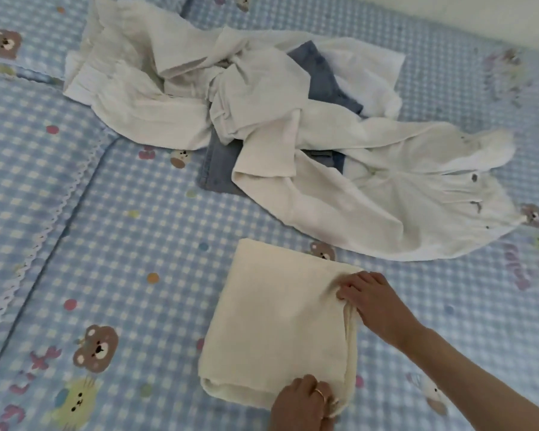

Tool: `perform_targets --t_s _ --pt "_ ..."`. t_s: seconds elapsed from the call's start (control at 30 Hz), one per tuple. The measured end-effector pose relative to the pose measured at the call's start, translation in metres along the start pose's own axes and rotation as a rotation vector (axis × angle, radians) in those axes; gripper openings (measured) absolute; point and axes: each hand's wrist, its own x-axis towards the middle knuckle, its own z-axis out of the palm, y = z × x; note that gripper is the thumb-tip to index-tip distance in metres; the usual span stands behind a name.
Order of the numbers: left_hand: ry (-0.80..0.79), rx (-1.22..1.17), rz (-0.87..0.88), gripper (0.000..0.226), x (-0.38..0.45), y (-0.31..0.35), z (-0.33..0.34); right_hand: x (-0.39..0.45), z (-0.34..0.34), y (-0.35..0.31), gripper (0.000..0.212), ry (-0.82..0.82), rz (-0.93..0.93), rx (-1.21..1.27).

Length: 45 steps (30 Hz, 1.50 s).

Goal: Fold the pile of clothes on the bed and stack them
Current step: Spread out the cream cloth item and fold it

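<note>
A cream garment [274, 331] lies folded into a rough square on the bed in front of me. My left hand [302, 405] pinches its near right corner, and a ring shows on one finger. My right hand [374, 300] grips the far right edge, fingers curled into the fabric. Behind it sprawls a loose pile of white clothes [262, 98], tangled over a blue denim piece [221, 169]. A long white garment [417, 200] spreads out from the pile toward the right.
The bed is covered by a blue checked sheet [122, 228] printed with bears and cats. A seam with white lace trim [35, 244] runs diagonally on the left. A pale wall [479, 14] borders the far right corner.
</note>
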Motion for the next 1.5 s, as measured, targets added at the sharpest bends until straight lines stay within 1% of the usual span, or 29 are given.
perform_targets --t_s 0.03,0.07,0.1,0.13,0.17,0.2,0.23,0.27,0.3,0.37,0.4,0.47,0.53,0.63,0.73,0.87,1.03,1.13,1.23,1.27,1.33,1.4,1.5 --pt "0.069 -0.024 -0.005 0.036 0.0 -0.003 -0.001 -0.011 0.013 -0.002 0.04 0.017 0.14 0.089" --pt "0.169 -0.066 -0.029 0.038 0.001 -0.011 -0.004 -0.024 0.024 -0.008 0.043 0.027 0.35 0.244" --pt "0.279 -0.119 -0.072 0.042 0.001 -0.026 -0.007 -0.035 0.032 -0.018 0.044 0.072 0.585 0.452" --pt "0.336 -0.186 -0.177 0.049 0.002 -0.038 -0.013 -0.043 0.041 -0.031 0.043 0.118 0.79 0.652" --pt "0.382 -0.248 -0.313 0.052 0.006 -0.054 -0.02 -0.048 0.047 -0.047 0.046 0.11 0.945 0.818" --pt "0.444 -0.277 -0.473 0.046 0.011 -0.076 -0.024 -0.049 0.054 -0.064 0.055 0.057 1.028 0.911" --pt "0.464 -0.311 -0.617 0.04 0.017 -0.094 -0.028 -0.05 0.061 -0.081 0.063 0.01 1.064 0.961" --pt "0.415 -0.384 -0.717 0.043 0.023 -0.11 -0.034 -0.048 0.066 -0.097 0.068 -0.004 1.078 0.961" --pt "0.335 -0.49 -0.741 0.046 0.03 -0.125 -0.036 -0.045 0.07 -0.11 0.07 0.014 1.096 0.945" --pt "0.201 -0.633 -0.723 0.046 0.04 -0.144 -0.036 -0.038 0.073 -0.127 0.07 0.065 1.138 0.956" --pt "0.143 -0.659 -0.722 0.045 0.044 -0.149 -0.037 -0.036 0.074 -0.13 0.069 0.069 1.154 0.986" --pt "0.079 -0.686 -0.723 0.04 0.045 -0.154 -0.037 -0.036 0.076 -0.129 0.064 0.093 1.165 1.049" --pt "0.099 -0.701 -0.711 0.029 0.039 -0.152 -0.035 -0.041 0.072 -0.125 0.059 0.135 1.151 1.068" --pt "0.192 -0.712 -0.711 0.021 0.025 -0.129 -0.034 -0.06 0.059 -0.113 0.052 0.2 1.119 1.001" --pt "0.225 -0.707 -0.688 0.018 0.014 -0.087 -0.04 -0.09 0.041 -0.095 0.046 0.275 1.075 0.956" --pt "0.222 -0.746 -0.624 0.022 0.009 -0.012 -0.045 -0.15 0.017 -0.061 0.041 0.353 1.085 0.938" --pt "0.219 -0.786 -0.549 0.024 0.011 0.119 -0.027 -0.257 -0.018 0.007 0.04 0.474 1.124 0.879" --pt "0.188 -0.812 -0.496 0.026 0.017 0.216 0.006 -0.346 -0.041 0.065 0.039 0.525 1.154 0.785" --pt "0.149 -0.85 -0.469 0.037 0.023 0.321 0.048 -0.44 -0.063 0.129 0.038 0.577 1.187 0.682" --pt "0.149 -0.869 -0.455 0.038 0.024 0.36 0.06 -0.473 -0.068 0.15 0.038 0.593 1.201 0.662" --pt "0.131 -0.886 -0.436 0.036 0.028 0.433 0.085 -0.533 -0.074 0.194 0.037 0.631 1.225 0.618" --pt "0.084 -0.878 -0.401 0.034 0.034 0.491 0.106 -0.58 -0.072 0.234 0.037 0.643 1.253 0.586" --pt "0.003 -0.872 -0.308 0.024 0.051 0.555 0.14 -0.632 -0.06 0.291 0.036 0.63 1.28 0.533"
